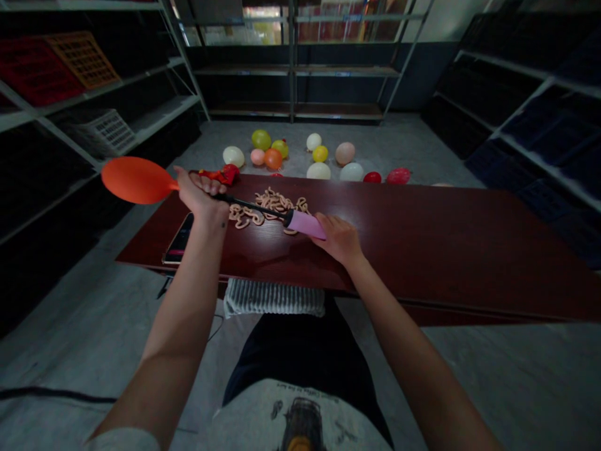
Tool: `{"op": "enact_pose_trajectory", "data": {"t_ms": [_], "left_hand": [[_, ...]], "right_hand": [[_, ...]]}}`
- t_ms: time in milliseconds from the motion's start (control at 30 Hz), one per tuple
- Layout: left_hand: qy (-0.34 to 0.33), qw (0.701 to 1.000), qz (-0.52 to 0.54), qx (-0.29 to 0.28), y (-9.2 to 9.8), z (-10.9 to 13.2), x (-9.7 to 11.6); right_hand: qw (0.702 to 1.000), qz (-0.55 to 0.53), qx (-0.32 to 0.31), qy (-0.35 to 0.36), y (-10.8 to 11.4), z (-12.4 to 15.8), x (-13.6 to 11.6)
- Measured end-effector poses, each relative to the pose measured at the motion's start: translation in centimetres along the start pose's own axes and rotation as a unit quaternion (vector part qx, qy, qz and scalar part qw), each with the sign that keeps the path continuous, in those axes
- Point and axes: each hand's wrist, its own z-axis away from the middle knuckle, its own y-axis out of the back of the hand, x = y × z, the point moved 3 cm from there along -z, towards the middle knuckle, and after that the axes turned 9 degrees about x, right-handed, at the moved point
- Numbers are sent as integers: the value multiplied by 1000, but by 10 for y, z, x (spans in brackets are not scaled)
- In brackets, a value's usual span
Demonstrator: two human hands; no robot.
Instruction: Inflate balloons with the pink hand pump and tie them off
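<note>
An orange balloon (138,180), partly inflated, sticks out to the left of my left hand (200,197). That hand is closed around the balloon's neck and the near end of a balloon pump. From there the pump's thin black rod runs right into its pink part (304,223), which my right hand (342,239) grips at its far end. The pump is held slantwise over the table, drawn out long. Beneath it lie many limp beige balloons (272,202) in a loose pile. My left fingers hide where the balloon meets the pump.
On the dark red table (422,244) are a phone (179,241) by my left forearm and a crumpled red bag (225,174). Inflated balloons (273,158) lie on the floor beyond. Shelves with crates (82,59) stand left; more shelving (338,72) is behind. A grey cushion (275,297) touches the table's front.
</note>
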Motion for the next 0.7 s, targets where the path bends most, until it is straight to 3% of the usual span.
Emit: {"op": "enact_pose_trajectory", "data": {"t_ms": [167,367,533,700], "left_hand": [[-37,999,-21,-32,-10,5,-10],[-23,997,-25,-63,-32,28,-33],[22,996,-28,-80,-42,68,-74],[80,994,-27,-71,-33,95,-112]], "right_hand": [[999,15,27,-44,3,2,8],[994,9,49,-93,7,2,13],[992,-2,53,-114,5,3,15],[992,6,36,-118,6,3,16]]}}
